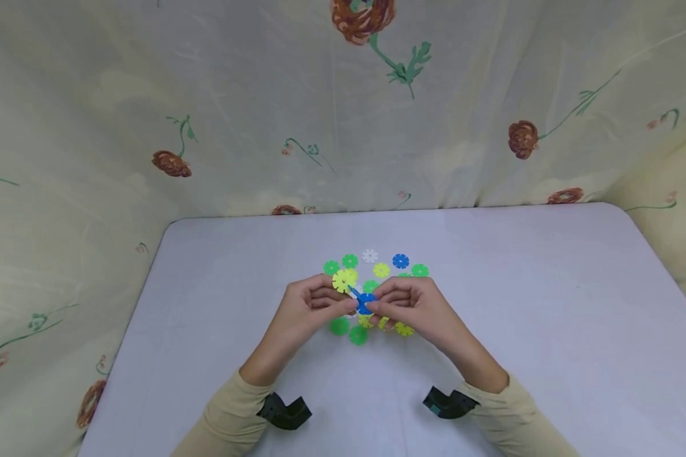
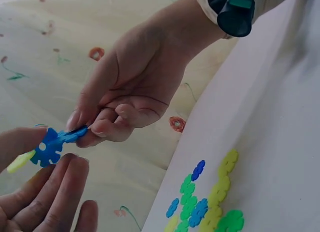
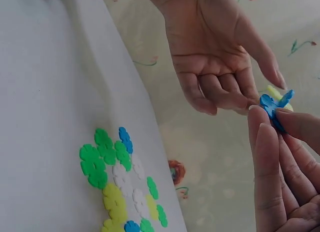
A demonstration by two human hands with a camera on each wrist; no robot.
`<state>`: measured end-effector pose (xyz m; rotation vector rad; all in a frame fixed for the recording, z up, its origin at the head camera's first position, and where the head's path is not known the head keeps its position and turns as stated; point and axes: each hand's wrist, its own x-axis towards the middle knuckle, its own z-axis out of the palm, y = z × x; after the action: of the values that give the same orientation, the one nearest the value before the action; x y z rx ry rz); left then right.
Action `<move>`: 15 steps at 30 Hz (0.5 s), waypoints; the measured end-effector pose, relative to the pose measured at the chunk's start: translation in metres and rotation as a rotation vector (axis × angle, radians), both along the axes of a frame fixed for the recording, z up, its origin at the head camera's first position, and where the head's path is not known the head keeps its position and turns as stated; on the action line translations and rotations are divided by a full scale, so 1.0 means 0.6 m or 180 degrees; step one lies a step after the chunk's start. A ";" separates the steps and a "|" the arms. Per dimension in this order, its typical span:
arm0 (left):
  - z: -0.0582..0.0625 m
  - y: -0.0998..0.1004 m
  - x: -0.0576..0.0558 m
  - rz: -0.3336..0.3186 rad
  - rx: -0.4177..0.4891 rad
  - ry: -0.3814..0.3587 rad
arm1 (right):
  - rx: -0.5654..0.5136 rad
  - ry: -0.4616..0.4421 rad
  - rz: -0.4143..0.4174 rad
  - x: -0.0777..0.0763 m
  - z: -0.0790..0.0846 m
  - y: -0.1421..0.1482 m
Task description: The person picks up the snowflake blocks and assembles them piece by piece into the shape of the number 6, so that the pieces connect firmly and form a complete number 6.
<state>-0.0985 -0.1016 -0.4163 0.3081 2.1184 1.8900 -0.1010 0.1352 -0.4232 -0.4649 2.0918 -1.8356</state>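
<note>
Head view: joined discs point(image 1: 363, 300), yellow end upper left, blue end lower right.
Long axis: diagonal.
Grip: left hand point(image 1: 309, 304), right hand point(image 1: 414, 307) both pinching them.

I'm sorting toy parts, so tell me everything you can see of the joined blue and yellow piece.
The joined piece is built from flat, notched discs that look like plastic, bright blue and yellow. One blue disc shows a round hole; another blue part stands at an angle to it, and a yellow part shows at one end. Tilted, it is held above the table by the fingertips of the left hand and right hand, which hide some joints.
</note>
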 end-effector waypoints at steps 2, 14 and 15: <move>-0.003 0.001 0.000 -0.0064 -0.0081 -0.0014 | -0.0022 0.0015 0.0006 0.001 -0.001 -0.002; -0.006 0.005 0.003 -0.0026 -0.0256 0.0051 | 0.0606 0.0240 0.0098 -0.002 0.001 0.004; -0.006 0.004 0.002 -0.0008 -0.0230 0.0057 | 0.0828 0.0299 0.0106 -0.004 0.000 0.008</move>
<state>-0.0970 -0.0990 -0.4201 0.3129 2.1910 1.8111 -0.1037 0.1398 -0.4231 -0.5234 2.3283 -1.5209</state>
